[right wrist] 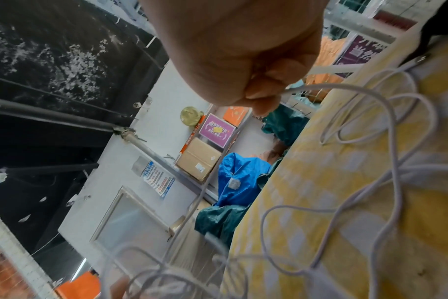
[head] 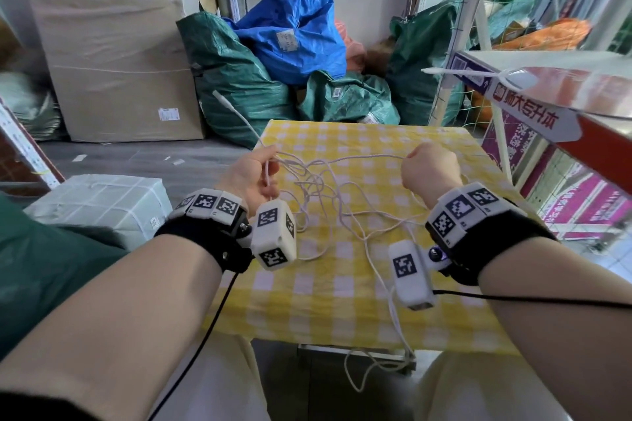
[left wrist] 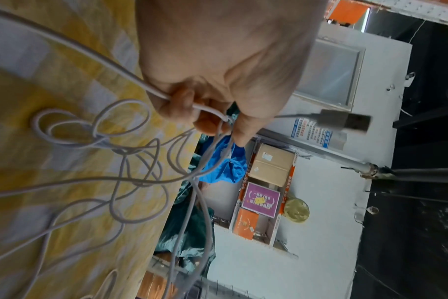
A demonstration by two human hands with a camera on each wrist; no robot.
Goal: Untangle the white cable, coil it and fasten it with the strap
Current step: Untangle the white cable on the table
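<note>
A long white cable (head: 325,195) lies in a loose tangle on the yellow checked tablecloth (head: 342,304). My left hand (head: 270,161) pinches a strand near one end, and the USB plug (left wrist: 345,121) sticks out past the fingers. My right hand (head: 415,155), curled in a fist, grips another strand (right wrist: 371,91) over the table's far right. A taut stretch of cable runs between the two hands. One loop (head: 376,369) hangs over the table's near edge. A white strap-like strip (head: 455,72) lies on the box at the right.
Green and blue sacks (head: 290,41) and a big cardboard box (head: 119,61) stand behind the table. A red-and-white box (head: 547,89) juts in over a wire rack on the right. A wrapped white parcel (head: 99,205) sits at the left.
</note>
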